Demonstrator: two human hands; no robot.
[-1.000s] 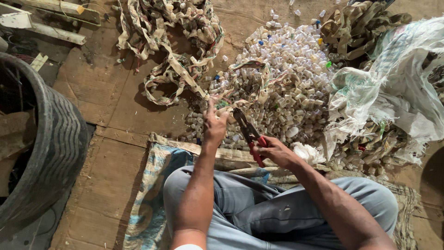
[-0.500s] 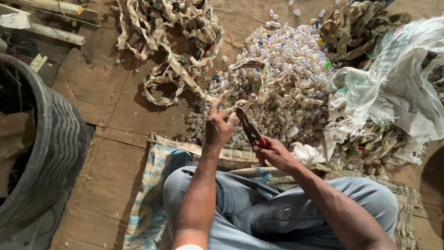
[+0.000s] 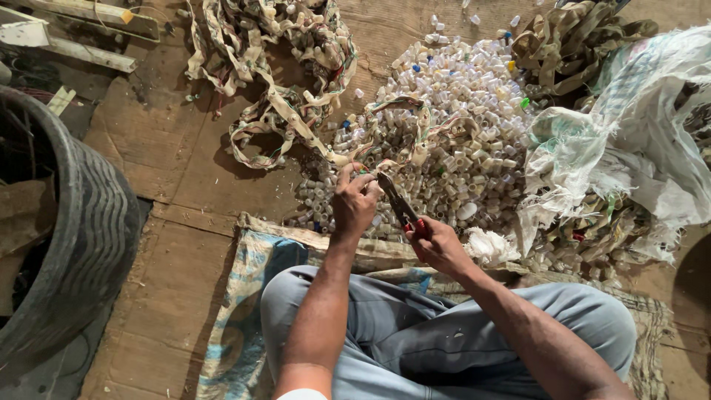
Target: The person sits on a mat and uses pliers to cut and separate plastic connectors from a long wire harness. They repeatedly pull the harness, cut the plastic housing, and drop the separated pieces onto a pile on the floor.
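I sit on the floor over a heap of small pale plastic caps. My left hand pinches a long dirty strip of joined caps that runs up and left to a tangled pile. My right hand grips red-handled pliers, whose dark jaws point up at the strip beside my left fingers. Whether the jaws bite the strip is hard to tell.
A big black rubber tyre lies at left. A torn white woven sack spills strips at right. A woven mat lies under my legs on brown cardboard flooring. More tangled strips sit at top right.
My left hand has drawn nearer and closed its fingers on the strip. The pliers have moved left, up to the left hand.
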